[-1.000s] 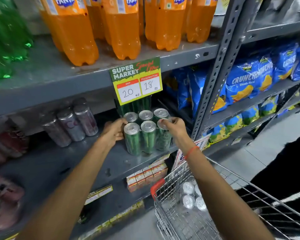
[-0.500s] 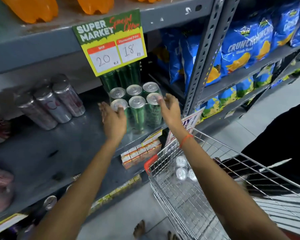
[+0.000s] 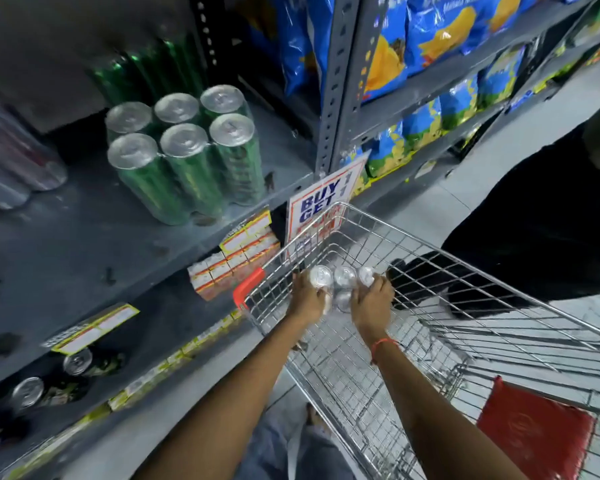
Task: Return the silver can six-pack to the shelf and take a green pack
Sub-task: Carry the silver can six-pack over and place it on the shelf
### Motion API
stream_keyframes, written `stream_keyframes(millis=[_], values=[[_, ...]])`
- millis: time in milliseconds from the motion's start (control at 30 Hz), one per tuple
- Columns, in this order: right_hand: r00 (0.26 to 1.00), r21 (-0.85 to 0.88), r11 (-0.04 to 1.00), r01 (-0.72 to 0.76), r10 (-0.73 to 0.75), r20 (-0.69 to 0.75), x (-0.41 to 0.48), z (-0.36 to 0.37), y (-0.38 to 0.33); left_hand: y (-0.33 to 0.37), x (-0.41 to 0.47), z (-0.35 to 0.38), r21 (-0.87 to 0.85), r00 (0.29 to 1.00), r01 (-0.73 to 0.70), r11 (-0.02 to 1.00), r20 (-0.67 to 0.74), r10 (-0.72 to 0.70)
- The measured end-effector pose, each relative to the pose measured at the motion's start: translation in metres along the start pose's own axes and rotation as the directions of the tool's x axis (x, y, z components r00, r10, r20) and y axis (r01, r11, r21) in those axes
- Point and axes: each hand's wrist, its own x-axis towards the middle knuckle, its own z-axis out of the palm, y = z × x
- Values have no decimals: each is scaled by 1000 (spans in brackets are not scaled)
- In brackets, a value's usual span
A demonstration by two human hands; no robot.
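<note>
The silver can six-pack lies inside the wire shopping cart, near its front end. My left hand clasps its left side and my right hand clasps its right side, covering the nearer cans. A shrink-wrapped green pack of six tall cans stands upright on the grey shelf, up and left of the cart, with nothing touching it. More green cans stand behind it in shadow.
Silver-pink cans lie at the shelf's left. A "BUY GET" sign hangs between shelf and cart. Small cartons sit on the lower shelf. Blue snack bags fill the right rack. A red flap sits at the cart's near end.
Both hands have left the green pack on the shelf and dropped down into the cart, where they now grip the silver six-pack. The view has tilted downward.
</note>
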Motion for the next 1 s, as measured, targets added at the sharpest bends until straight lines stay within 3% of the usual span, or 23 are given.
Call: stream_keyframes(millis=[100,167,233,300,367,433,500,667,800,1000], values=[[977,-34,990,-135,138,161,18,11,38,-5,18,11,-233,985,165,958,78,-151],[946,-32,981,-193,194,258,34,19,58,-10,25,16,-271,954,291,918,153,-258],[899,74,944,-320,278,339,48,24,75,-13,29,22,-317,928,371,873,159,-337],[843,120,886,-448,374,386,55,24,84,-11,29,26,-364,920,390,846,110,-376],[853,160,892,-422,332,403,65,22,78,-8,30,28,-395,916,387,833,61,-396],[857,237,868,-436,321,402,68,18,65,-4,29,24,-459,914,396,796,114,-389],[846,320,812,-488,350,401,65,10,54,0,22,12,-548,903,430,718,260,-342],[906,448,787,-424,374,199,50,-17,20,21,-5,-30,-534,889,449,717,344,-301],[950,603,750,-272,309,45,27,-48,-20,48,-56,-74,-526,892,409,745,402,-206],[991,767,640,48,64,-116,-24,-102,-98,55,-141,-152,-655,971,175,735,239,-18]])
